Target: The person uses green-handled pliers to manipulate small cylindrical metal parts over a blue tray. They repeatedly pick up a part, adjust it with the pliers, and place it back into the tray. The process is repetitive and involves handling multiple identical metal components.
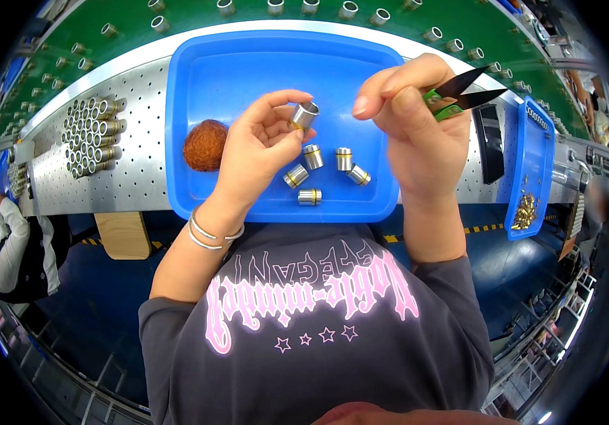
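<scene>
My left hand (253, 145) pinches a short metal sleeve (305, 113) between thumb and fingers, tilted, its open end up and a yellow band low on it. To the right, my right hand (421, 120) is closed around a pair of thread snips (485, 98) with green handles and dark blades. The blades are spread and point away from the sleeve, up and to the right. Both hands are above a blue tray (283, 60). Several similar yellow-banded sleeves (343, 159) lie in it below my hands. A ball of brown-orange steel wool (205, 146) rests by its left wall.
Rows of metal sleeves (92, 138) stand on the perforated metal bench (141, 166) at left. Beyond runs a green belt (198, 25) carrying spaced-out sleeves. At right are a black flat object (490, 145) and a narrow blue tray (515, 225) with small brass-coloured pieces (525, 211). Another person's sleeve (13, 237) shows far left.
</scene>
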The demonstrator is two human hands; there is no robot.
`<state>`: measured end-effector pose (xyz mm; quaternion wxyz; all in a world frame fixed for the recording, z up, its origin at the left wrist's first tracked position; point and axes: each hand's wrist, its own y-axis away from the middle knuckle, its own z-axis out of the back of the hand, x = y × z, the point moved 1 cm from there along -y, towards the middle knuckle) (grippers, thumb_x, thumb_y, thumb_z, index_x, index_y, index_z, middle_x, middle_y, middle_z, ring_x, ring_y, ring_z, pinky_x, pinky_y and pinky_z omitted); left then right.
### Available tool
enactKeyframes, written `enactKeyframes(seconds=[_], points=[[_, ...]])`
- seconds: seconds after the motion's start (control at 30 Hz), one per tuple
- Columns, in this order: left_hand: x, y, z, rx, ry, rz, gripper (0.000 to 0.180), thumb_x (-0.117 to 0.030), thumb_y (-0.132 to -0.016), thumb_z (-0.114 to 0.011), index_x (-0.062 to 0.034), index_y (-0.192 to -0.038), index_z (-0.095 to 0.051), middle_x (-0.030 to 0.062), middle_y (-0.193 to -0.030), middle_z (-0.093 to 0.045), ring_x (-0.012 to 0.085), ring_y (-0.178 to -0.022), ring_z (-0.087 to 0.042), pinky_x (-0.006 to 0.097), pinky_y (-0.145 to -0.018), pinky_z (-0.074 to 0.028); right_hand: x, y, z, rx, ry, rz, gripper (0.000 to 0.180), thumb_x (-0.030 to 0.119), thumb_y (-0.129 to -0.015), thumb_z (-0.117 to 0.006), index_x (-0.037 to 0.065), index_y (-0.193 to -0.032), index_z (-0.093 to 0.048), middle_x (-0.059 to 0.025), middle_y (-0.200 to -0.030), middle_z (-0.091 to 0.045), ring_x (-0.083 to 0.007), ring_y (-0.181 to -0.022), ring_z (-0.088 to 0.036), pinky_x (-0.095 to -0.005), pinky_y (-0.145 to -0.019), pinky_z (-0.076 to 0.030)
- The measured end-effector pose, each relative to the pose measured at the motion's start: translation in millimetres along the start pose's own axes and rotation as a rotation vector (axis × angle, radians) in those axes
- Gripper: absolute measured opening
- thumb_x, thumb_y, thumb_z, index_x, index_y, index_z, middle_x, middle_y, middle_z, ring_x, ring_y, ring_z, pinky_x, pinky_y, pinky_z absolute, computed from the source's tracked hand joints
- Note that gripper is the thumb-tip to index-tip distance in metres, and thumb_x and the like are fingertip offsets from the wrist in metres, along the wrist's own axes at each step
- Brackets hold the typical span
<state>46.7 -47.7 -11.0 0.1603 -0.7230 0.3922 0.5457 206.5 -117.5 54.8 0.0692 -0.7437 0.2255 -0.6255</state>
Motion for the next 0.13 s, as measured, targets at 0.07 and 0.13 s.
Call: enactKeyframes(seconds=[0.07, 0.13], points=[[0.6, 0.2, -0.2, 0.015, 0.005, 0.003, 0.039, 0.001, -0.081, -0.057, -0.0025, -0.118, -0.050, 0.0115, -0.103, -0.059, 0.0172, -0.092, -0.060, 0.028, -0.084, -0.048, 2.4, -1.4, 1.5, -0.056, 0.019, -0.021, 0.017, 0.017, -0.089, -0.055, 0.000, -0.092, -0.055, -0.0152, -0.080, -0.063, -0.0082, -0.056, -0.042, -0.0206, -0.054, -0.035], [0.7, 0.2, 0.7, 0.005, 0.040, 0.026, 0.040, -0.002, -0.081, -0.057, -0.0034, -0.121, -0.049, 0.0124, -0.105, -0.059, 0.0177, -0.093, -0.060, 0.028, -0.085, -0.048, 1.8, -2.1, 3.1, -0.101, 0.029, -0.046, 0.016, 0.015, -0.089, -0.056, 0.000, -0.092, -0.057, -0.0141, -0.080, -0.064, -0.0125, -0.064, -0.052, -0.0238, -0.061, -0.043]])
